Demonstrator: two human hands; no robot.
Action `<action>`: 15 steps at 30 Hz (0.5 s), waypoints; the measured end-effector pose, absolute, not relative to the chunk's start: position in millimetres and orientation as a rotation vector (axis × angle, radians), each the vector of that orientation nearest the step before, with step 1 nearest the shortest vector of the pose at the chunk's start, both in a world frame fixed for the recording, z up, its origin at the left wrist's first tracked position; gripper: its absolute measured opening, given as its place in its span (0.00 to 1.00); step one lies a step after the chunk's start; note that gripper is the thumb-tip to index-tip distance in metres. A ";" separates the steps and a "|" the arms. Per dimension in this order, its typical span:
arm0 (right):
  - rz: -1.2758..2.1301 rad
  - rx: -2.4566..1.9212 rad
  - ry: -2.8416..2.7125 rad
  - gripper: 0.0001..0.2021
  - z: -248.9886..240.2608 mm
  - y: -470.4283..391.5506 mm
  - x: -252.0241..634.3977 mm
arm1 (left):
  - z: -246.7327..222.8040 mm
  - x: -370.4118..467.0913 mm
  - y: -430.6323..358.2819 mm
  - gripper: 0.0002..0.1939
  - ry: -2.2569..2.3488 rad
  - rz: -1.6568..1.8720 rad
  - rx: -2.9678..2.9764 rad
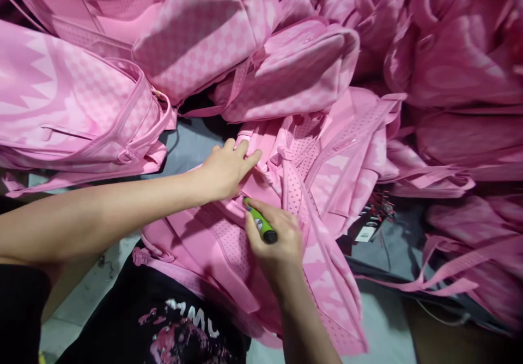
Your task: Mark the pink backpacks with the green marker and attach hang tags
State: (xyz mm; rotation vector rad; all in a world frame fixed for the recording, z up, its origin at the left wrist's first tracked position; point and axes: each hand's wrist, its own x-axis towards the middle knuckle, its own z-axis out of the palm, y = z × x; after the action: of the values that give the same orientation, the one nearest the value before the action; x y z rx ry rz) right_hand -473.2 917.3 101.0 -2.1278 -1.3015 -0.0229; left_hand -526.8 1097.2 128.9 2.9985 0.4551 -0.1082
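A pink backpack (229, 233) with dotted mesh panels and straps lies across the table edge and my lap. My left hand (229, 170) rests on its upper part, fingers spread over the fabric and straps. Just below and right of it, my right hand (281, 236) is closed around a short green tool (260, 219) with a black end, a little like a thick marker; its exact kind I cannot tell. The tool's far tip points up and left, close to the backpack's fabric near my left hand. Whether the tip touches the fabric is unclear.
Another pink backpack (81, 97) lies at the left, and a checkered one (204, 31) at the back. More pink bags (461, 70) are piled at the right. A dark label with a white sticker (365, 234) and loose threads (382, 206) lie on the grey table (190, 143).
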 end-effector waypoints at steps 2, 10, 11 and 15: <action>0.132 -2.063 -1.263 0.10 100.2 917.9 -476.0 | 138.6 -530.2 1101.4 0.55 0.403 -0.331 2.984; 0.199 -1.968 -1.312 0.09 104.7 915.1 -495.0 | 135.6 -554.2 1111.6 0.57 0.396 -0.396 3.062; 0.208 -1.950 -1.327 0.09 104.6 915.1 -495.3 | 132.7 -556.2 1114.3 0.54 0.368 -0.372 3.054; 0.179 -1.936 -1.338 0.09 101.0 916.4 -491.2 | 129.4 -560.0 1123.1 0.48 0.290 -0.348 2.977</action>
State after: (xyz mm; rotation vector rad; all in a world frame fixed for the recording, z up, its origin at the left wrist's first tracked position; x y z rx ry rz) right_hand -491.2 916.4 101.0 -1.9363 -1.3376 0.1788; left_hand -560.0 1123.1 129.4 2.9770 0.2904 -0.3478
